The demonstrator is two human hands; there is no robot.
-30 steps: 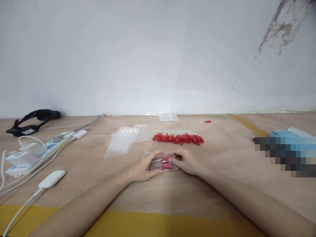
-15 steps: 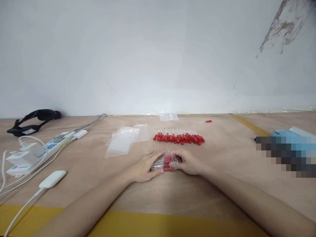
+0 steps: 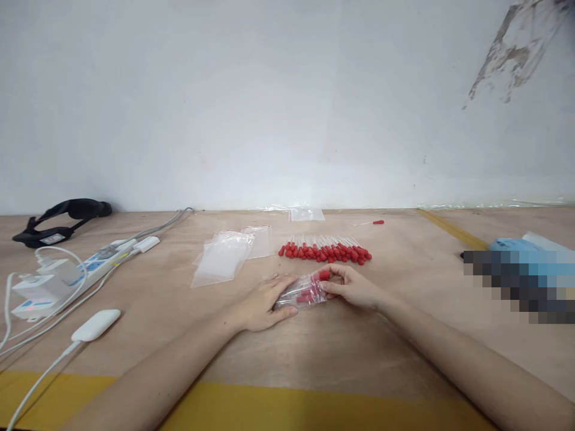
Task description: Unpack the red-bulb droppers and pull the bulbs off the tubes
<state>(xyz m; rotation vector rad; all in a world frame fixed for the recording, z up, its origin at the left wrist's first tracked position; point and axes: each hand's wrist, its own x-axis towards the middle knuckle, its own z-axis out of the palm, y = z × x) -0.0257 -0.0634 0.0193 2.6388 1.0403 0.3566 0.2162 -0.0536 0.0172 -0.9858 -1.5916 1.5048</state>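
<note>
Head view: small clear plastic bag of red-tipped swabs [image 3: 303, 291] lies on the wooden tabletop [image 3: 314, 347], long axis left-right, right end tilted up. Left hand [image 3: 262, 304] presses its left end flat; right hand [image 3: 351, 287] pinches the right end. Earlier the bag lay flatter, with the right hand lower.

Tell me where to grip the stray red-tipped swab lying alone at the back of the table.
Pinch the single swab at its red tip, coming from above: the tip is the thickest part, the thin stick lies flat, and nothing lies close around it.
</note>
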